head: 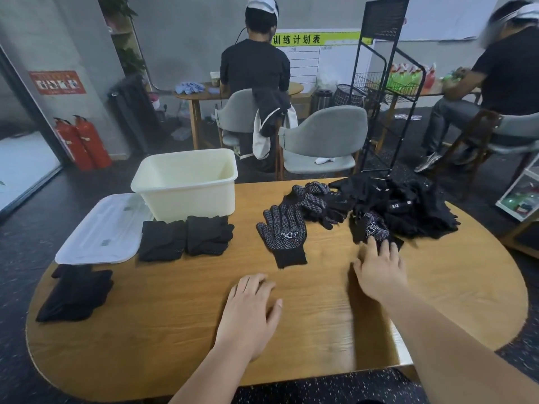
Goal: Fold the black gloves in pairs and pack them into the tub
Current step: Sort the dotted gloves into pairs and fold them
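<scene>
1. Head view: the fingers [384, 250] of the right hand [379, 275] are stretched out straight and gripping nothing. Their tips touch the near edge of a crumpled glove [372, 228] with white grip dots, probably to drag it out of the loose pile [414, 205] just behind it.
2. The left hand [250, 313] lies palm down on the table [335, 330], its fingers relaxed and holding nothing. It sits just short of the flat glove [283, 231], likely ready to pin it.
3. That flat glove lies dots up with its cuff toward the person, apparently spread out as the first half of a pair. The crumpled one looks like its mate.
4. Two folded pairs [186, 239] sit side by side against the near wall of the tub [186, 196], staged rather than packed. No glove shows inside it, though its floor is hidden.
5. The lid [99, 231] lies beside the tub, so the mouth is open.
6. A dark bundle [75, 293] rests near the left edge and could slip off.
7. Bare wood between the hands gives folding room. The way to the tub crosses only the folded pairs.
</scene>
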Motion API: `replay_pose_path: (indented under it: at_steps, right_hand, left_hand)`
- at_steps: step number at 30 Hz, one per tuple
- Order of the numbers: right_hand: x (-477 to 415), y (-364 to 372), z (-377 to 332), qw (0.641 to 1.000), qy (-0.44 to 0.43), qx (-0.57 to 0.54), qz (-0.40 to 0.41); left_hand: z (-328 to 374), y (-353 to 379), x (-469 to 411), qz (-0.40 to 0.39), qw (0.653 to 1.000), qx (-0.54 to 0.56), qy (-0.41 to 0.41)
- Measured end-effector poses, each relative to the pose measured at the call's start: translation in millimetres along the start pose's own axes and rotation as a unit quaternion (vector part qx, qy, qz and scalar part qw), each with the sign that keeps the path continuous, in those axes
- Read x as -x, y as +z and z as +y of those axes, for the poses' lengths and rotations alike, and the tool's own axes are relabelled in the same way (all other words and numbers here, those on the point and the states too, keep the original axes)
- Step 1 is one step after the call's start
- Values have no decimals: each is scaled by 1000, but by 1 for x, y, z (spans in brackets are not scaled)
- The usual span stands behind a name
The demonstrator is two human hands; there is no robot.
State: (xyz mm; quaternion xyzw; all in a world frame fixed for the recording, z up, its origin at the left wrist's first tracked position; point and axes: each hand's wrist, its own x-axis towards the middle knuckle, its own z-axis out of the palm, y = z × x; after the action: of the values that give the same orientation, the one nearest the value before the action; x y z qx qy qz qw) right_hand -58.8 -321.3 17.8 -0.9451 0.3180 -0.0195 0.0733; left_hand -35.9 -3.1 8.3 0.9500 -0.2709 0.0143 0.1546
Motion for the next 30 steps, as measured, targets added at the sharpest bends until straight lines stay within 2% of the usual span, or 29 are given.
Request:
replay_pose_path:
  at_steps: [2, 5, 8, 12, 16, 19, 23, 28, 30]
  right_hand:
    - [6, 4, 6, 999, -8, 23, 33]
    - [26, -1, -7, 992, -69, 13, 105]
    - [50, -3, -26, 987, -129, -24, 89]
    - [66, 1, -31, 978, -167, -100, 70]
    - [65, -5, -29, 970, -212, -100, 56]
    - [63, -35, -39, 948, -260, -153, 99]
    - [53, -107, -69, 914, -269, -246, 178]
    - [34, -154, -110, 908, -293, -278, 109]
    - [34, -158, -124, 898, -307, -291, 120]
  left_hand:
    - [0, 0, 0, 0, 1000, -2, 0]
    - [1, 0, -1, 0, 1000, -3, 2]
    - [1, 1, 0, 6, 1000, 1, 2]
    - [2, 1, 2, 7, 1000, 2, 1]
    - [2, 0, 3, 9, 1000, 5, 0]
    - [2, -1, 2, 13, 1000, 12, 0]
    - [2, 0, 4, 43, 999, 14, -3]
    - [1, -4, 10, 103, 992, 50, -44]
    - [0, -5, 11, 131, 987, 65, -67]
